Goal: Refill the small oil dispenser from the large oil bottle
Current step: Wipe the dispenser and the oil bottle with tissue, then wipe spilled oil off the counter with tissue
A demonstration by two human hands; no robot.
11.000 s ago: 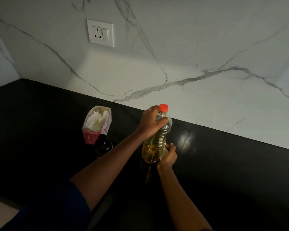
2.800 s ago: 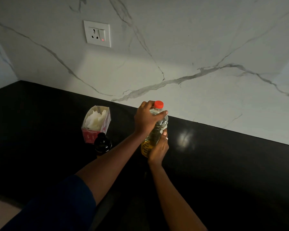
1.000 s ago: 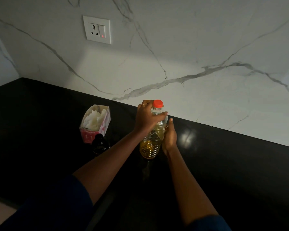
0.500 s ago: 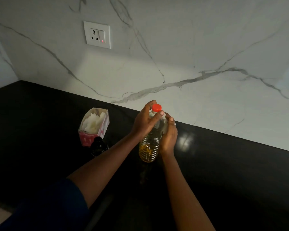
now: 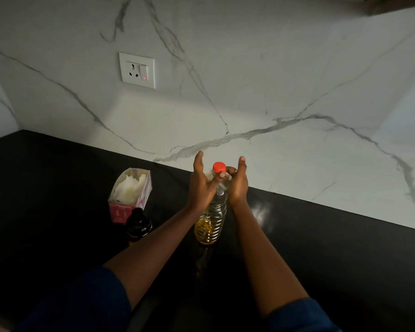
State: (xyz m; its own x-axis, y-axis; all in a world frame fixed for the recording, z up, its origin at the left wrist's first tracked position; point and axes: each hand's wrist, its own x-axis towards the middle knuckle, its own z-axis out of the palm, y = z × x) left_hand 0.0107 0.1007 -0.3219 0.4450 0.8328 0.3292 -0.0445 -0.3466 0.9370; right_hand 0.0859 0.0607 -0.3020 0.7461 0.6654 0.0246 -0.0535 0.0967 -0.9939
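Note:
The large oil bottle (image 5: 212, 219) stands upright on the black counter (image 5: 321, 248). It is clear and ribbed, has a red cap (image 5: 219, 167), and holds yellow oil only in its lower part. My left hand (image 5: 200, 185) and my right hand (image 5: 238, 185) press its shoulders from either side. Their fingers point straight up, and both thumbs touch the neck just under the cap. The small oil dispenser (image 5: 138, 225), a dark bottle with a black top, stands to the left of my left forearm, untouched.
A pink box of white tissues (image 5: 130, 195) sits just behind the dispenser. The marble wall (image 5: 273, 92) runs close behind the bottle and carries a white socket (image 5: 137, 70). Dark counter stretches out to the right and to the left.
My left hand has let go of the neck and its fingers have straightened upward. My right hand has risen from the bottle's body to its shoulder. The bottle has not moved.

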